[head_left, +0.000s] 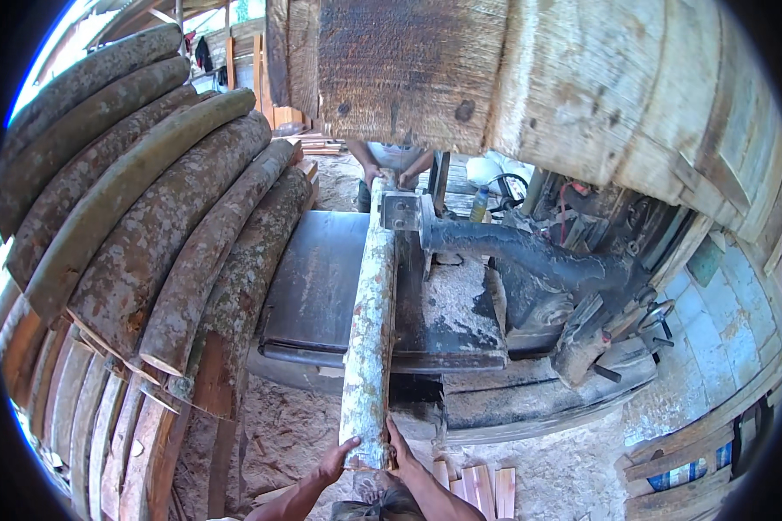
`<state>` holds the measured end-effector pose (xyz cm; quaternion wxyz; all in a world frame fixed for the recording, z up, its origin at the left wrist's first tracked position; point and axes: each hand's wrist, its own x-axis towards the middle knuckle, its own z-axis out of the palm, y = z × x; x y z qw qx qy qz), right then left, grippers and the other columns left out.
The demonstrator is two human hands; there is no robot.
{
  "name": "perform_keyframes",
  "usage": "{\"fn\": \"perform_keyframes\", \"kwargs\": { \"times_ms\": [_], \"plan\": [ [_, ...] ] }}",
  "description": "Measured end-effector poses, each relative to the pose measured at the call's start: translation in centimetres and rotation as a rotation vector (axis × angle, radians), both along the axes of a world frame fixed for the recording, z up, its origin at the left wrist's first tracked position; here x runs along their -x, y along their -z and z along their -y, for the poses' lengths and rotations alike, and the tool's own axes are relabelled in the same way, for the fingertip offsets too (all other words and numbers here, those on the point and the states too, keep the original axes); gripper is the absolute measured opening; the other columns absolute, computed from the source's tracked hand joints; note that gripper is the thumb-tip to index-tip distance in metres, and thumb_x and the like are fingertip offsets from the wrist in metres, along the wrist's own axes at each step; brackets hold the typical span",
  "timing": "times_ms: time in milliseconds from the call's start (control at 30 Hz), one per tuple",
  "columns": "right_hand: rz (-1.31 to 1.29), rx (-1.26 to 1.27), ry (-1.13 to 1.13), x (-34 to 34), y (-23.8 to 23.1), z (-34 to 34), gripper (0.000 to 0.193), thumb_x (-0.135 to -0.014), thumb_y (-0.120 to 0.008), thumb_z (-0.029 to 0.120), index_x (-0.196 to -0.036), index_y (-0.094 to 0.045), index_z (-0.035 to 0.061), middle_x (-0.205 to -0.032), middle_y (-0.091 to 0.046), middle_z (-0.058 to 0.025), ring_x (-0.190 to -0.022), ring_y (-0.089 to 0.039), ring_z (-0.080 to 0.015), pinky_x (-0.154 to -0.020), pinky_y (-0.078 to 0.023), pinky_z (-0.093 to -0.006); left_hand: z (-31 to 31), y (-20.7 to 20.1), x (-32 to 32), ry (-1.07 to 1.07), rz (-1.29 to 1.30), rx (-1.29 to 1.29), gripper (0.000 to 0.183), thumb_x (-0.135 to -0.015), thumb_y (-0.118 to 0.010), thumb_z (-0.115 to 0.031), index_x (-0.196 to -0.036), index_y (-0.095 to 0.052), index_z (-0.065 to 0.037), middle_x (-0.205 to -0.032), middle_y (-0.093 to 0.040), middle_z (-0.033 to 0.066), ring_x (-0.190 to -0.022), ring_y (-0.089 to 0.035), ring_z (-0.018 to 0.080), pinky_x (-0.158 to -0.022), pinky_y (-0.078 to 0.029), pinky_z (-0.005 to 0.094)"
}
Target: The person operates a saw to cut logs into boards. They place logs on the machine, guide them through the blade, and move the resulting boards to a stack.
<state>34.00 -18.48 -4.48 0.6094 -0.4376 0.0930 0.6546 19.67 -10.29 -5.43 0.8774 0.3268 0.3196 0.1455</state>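
Observation:
A long bark-covered log (369, 321) lies lengthwise on the dark metal saw table (313, 286), running away from me. My left hand (334, 460) presses its near end from the left, and my right hand (400, 450) holds the same end from the right. At the far end another person's hands (381, 176) grip the log. The grey metal saw guide (404, 213) stands just right of the log's far part.
A stack of barked logs and slabs (139, 226) leans along the left. A dark cast saw arm (530, 256) and machine parts sit at right. Sawdust (278, 434) covers the ground. Short cut boards (478, 484) lie near my right forearm. A heavy wooden beam (495, 69) hangs overhead.

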Motion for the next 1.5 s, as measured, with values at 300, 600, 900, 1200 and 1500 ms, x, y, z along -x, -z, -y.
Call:
{"fn": "perform_keyframes", "kwargs": {
  "times_ms": [300,600,900,1200,1500],
  "plan": [
    [-0.054,-0.107,0.056,6.7,1.5,7.5,0.059,-0.085,-0.049,0.056,-0.114,-0.054,0.0047,-0.099,-0.064,-0.0098,-0.08,-0.063,-0.0214,-0.073,-0.054,-0.0382,7.5,1.2,6.9,-0.012,0.023,-0.017,0.054,-0.083,-0.06,-0.02,-0.128,-0.038,0.002,-0.115,-0.054,0.0125,-0.102,-0.054,0.0208,-0.086,-0.045,0.0335],
    [-0.019,-0.121,0.004,14.5,-3.7,16.7,0.062,-0.083,-0.05,0.059,-0.115,-0.053,0.0055,-0.096,-0.064,-0.0091,-0.079,-0.063,-0.021,-0.074,-0.054,-0.0404,16.7,-3.3,14.4,-0.007,-0.066,0.045,0.048,-0.087,-0.056,-0.025,-0.124,-0.042,0.001,-0.109,-0.059,0.0122,-0.094,-0.061,0.0225,-0.084,-0.05,0.0379],
    [-0.072,-0.167,0.018,22.8,0.8,26.5,0.059,-0.078,-0.054,0.062,-0.104,-0.055,0.0095,-0.08,-0.062,-0.0059,-0.069,-0.062,-0.0181,-0.062,-0.055,-0.0376,27.0,-4.3,23.1,0.065,-0.078,0.067,0.047,-0.087,-0.055,-0.026,-0.124,-0.041,0.0,-0.107,-0.059,0.0125,-0.093,-0.061,0.0229,-0.083,-0.05,0.0381],
    [0.374,0.156,-0.125,28.1,-3.2,36.5,0.074,-0.078,-0.056,0.062,-0.128,-0.044,0.008,-0.107,-0.057,-0.0078,-0.087,-0.056,-0.0157,-0.069,-0.047,-0.0327,35.8,-4.5,31.1,-0.047,0.025,0.206,0.053,-0.083,-0.056,-0.035,-0.124,-0.042,-0.004,-0.112,-0.057,0.011,-0.1,-0.058,0.0266,-0.089,-0.045,0.0443],
    [1.188,0.784,-0.205,19.9,2.2,53.4,0.058,-0.075,-0.064,0.053,-0.086,-0.059,-0.0038,-0.072,-0.062,-0.017,-0.067,-0.06,-0.0226,-0.061,-0.045,-0.0373,31.5,-9.1,23.1,-0.028,0.179,0.315,0.088,-0.07,-0.046,-0.073,-0.133,-0.038,-0.013,-0.128,-0.045,0.0126,-0.115,-0.045,0.0337,-0.094,-0.037,0.0548]
  ]
}}
